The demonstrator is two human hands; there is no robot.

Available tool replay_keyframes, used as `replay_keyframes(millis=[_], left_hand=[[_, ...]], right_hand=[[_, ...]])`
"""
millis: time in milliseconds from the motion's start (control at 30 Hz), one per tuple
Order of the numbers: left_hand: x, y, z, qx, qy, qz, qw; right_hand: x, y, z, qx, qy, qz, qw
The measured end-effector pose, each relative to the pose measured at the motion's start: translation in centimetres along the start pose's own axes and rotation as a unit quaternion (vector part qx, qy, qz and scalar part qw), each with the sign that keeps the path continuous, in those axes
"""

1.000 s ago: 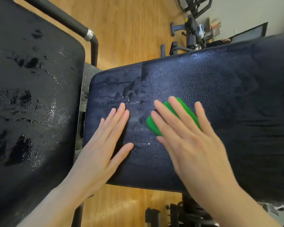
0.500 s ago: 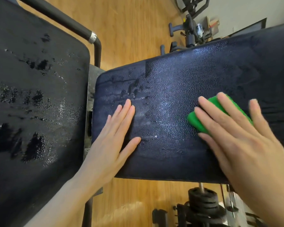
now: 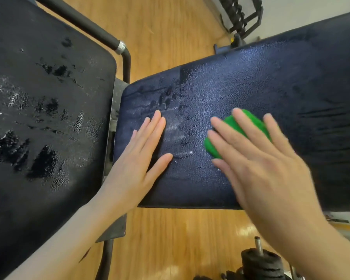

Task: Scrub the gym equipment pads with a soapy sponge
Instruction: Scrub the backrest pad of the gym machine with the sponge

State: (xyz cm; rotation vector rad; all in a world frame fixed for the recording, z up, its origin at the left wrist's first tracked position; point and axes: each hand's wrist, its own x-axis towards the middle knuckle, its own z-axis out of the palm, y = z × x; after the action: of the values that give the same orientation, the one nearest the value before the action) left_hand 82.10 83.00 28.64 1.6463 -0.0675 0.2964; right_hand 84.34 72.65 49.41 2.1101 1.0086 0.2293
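A dark blue bench pad (image 3: 261, 83) runs across the middle and right, wet and streaked with suds. My right hand (image 3: 267, 168) presses a green sponge (image 3: 216, 144) flat onto it with straight, spread fingers; most of the sponge is hidden under them. My left hand (image 3: 137, 162) rests flat on the pad's left end, fingers straight, thumb out. A second black pad (image 3: 45, 118) fills the left side, covered in wet patches and foam.
A black metal frame tube (image 3: 101, 35) with a silver collar runs behind the left pad. Wooden floor (image 3: 170, 31) shows beyond and below. Black weight plates on a post (image 3: 261, 261) sit at the bottom right. A dark equipment rack (image 3: 242, 15) stands far back.
My right hand slid the sponge right along the pad, then back left toward my left hand. My left hand stayed planted on the pad's left end.
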Motion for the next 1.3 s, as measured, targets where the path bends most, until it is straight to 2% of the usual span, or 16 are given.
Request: replay_keyframes(millis=[67, 133, 233, 333, 433, 500, 633, 733, 867, 1000, 1067, 1167, 1233, 1300], left_hand=[[-0.3, 0.0, 0.1, -0.014, 0.008, -0.001, 1.000], [-1.2, 0.1, 0.1, -0.021, 0.012, 0.000, 1.000], [-3.5, 0.3, 0.3, -0.006, 0.008, 0.003, 1.000], [-4.4, 0.1, 0.4, 0.001, 0.003, 0.001, 1.000], [-4.2, -0.1, 0.3, 0.018, -0.005, 0.005, 1.000], [-4.2, -0.1, 0.2, 0.026, -0.008, 0.005, 1.000], [-4.3, 0.0, 0.2, 0.030, -0.012, -0.003, 0.999], [-4.3, -0.2, 0.4, 0.022, -0.006, -0.001, 1.000], [-4.4, -0.2, 0.6, 0.008, -0.001, -0.001, 1.000], [-4.6, 0.0, 0.6, -0.002, 0.004, -0.015, 1.000], [-4.7, 0.0, 0.8, -0.001, 0.007, -0.016, 1.000], [-4.7, -0.1, 1.0, -0.004, 0.012, -0.011, 1.000], [-4.7, -0.3, 1.1, -0.005, 0.014, -0.009, 1.000], [-4.6, -0.2, 1.0, -0.002, 0.014, -0.014, 1.000]], right_hand=[[0.3, -2.0, 1.4, 0.006, -0.010, -0.056, 0.998], [-0.3, -1.0, 0.9, 0.030, -0.010, -0.072, 0.997], [-2.5, 2.0, -1.1, 0.044, 0.003, -0.021, 0.999], [-1.7, 0.3, -0.7, 0.015, 0.020, 0.018, 1.000], [-0.2, -3.2, 1.9, 0.022, 0.002, -0.061, 0.998], [-0.6, -1.7, 1.3, 0.039, -0.009, -0.093, 0.995], [-4.0, 3.2, -2.2, 0.048, 0.005, -0.031, 0.998], [-3.2, 0.7, -1.0, 0.022, 0.026, -0.015, 0.999], [-3.2, -2.3, 1.0, 0.024, 0.008, -0.092, 0.995], [-5.9, 1.1, -1.6, 0.050, 0.034, -0.032, 0.998], [-5.6, 0.3, -1.4, 0.051, 0.049, -0.005, 0.998], [-4.7, -3.4, 1.4, 0.035, 0.045, -0.073, 0.996], [-4.7, -3.2, 1.6, 0.045, 0.035, -0.118, 0.991], [-5.6, -0.8, 0.5, 0.057, 0.044, -0.102, 0.992]])
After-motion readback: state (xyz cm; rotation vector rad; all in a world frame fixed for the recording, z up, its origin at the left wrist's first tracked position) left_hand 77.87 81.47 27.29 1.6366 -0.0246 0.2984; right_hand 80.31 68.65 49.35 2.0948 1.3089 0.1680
